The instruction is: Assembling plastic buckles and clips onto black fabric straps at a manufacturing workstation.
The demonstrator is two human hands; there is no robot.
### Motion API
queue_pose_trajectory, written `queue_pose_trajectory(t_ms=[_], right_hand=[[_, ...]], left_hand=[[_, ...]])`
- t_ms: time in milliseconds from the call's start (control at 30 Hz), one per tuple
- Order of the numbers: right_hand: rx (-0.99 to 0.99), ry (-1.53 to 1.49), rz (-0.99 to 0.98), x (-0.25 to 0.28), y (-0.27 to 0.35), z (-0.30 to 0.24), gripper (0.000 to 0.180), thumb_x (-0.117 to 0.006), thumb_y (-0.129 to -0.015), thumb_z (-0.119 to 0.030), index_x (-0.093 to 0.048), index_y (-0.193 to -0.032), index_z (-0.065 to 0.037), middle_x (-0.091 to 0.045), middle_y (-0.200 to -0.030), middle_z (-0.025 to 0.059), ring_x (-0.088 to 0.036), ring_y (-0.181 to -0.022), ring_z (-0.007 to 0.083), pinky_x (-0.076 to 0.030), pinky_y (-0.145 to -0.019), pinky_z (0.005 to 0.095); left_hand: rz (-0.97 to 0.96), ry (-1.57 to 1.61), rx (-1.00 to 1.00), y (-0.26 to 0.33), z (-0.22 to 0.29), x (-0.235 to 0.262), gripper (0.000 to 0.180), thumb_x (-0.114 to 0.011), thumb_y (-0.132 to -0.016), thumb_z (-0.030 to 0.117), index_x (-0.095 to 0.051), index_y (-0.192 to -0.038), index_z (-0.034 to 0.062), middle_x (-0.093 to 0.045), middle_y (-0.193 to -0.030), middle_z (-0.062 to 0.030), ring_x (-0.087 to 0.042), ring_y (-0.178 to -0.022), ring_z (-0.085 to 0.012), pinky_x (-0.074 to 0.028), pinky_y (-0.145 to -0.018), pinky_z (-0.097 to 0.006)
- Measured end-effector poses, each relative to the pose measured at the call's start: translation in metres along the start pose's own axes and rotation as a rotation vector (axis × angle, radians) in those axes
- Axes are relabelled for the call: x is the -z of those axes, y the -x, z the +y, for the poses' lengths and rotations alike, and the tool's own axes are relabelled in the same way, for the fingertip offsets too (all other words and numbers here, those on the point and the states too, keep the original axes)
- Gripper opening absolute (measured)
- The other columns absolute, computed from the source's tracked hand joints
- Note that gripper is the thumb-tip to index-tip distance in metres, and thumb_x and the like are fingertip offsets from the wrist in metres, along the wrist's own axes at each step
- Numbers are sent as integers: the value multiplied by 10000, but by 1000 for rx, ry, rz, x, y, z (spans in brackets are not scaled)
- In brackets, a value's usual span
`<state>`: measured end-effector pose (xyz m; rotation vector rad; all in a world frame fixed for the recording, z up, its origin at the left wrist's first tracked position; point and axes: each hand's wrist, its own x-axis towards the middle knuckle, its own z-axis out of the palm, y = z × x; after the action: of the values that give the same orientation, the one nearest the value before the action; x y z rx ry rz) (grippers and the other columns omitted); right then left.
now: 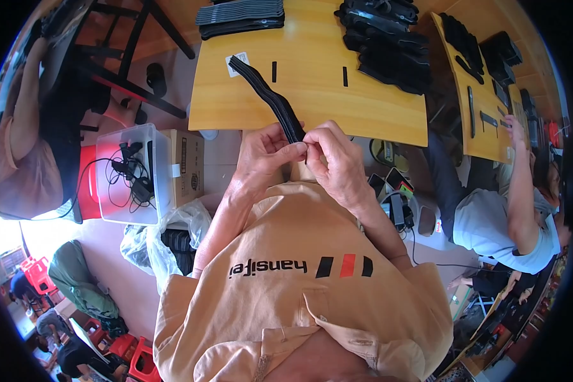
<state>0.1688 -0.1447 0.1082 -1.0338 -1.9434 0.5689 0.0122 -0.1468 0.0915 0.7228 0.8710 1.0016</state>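
A narrow bundle of black fabric strips [270, 95] is held between my two hands at the near edge of the table. Its far end lies over a white label on the tabletop, and it runs slantwise back to my fingers. My left hand [261, 156] is closed round its near end, with the thumb on top. My right hand [337, 159] pinches the tip of the same end between thumb and fingers. A bit of black pokes out below the right fingertips. Whether the strips are joined there is hidden by my fingers.
The yellow wooden table [312, 95] carries a stack of grey-black strips [240, 19] and a heap of black fabric pieces [388, 44]. A clear plastic bin [124, 172] with cables stands at left, beside a cardboard box [188, 165]. Co-workers sit on both sides.
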Motion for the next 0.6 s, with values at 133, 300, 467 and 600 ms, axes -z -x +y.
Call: queue_pose_trajectory(t_ms=[133,300,467,600], right_hand=[[-9,54,-7,-2,0,3,199,-568,-718,121,-506,-861,-4,-493,-742,106,-552,-575,238,-438,-495,315],[-19,10,-27,-4,1,6,214,-552,-717,132,-493,-869,-6,-473,-739,107,-510,-558,243,-413,-486,324],[-6,104,-9,-1,0,-1,225,-563,-709,128,-492,-868,-13,-475,-745,113,-528,-567,264,-426,-490,334],[23,159,-13,-1,1,-3,241,-614,-701,59,-471,-865,-44,-459,-772,98,-543,-623,293,-452,-509,383]], left_hand=[[-29,-22,-14,-1,-3,1,397,-658,-795,75,-538,-1156,-39,-620,-1015,-89,-589,-925,-132,-480,-819,-267],[-79,-24,-1,-1,-3,3,422,-640,-804,68,-508,-1194,-28,-619,-1019,-81,-591,-928,-127,-478,-824,-263],[-29,1,-84,0,-4,-7,499,-583,-822,39,-410,-1285,-32,-594,-1068,-90,-574,-961,-129,-460,-847,-248],[-8,1,-90,4,1,-12,494,-557,-810,13,-416,-1280,-46,-585,-1083,-94,-560,-986,-133,-443,-868,-246]])
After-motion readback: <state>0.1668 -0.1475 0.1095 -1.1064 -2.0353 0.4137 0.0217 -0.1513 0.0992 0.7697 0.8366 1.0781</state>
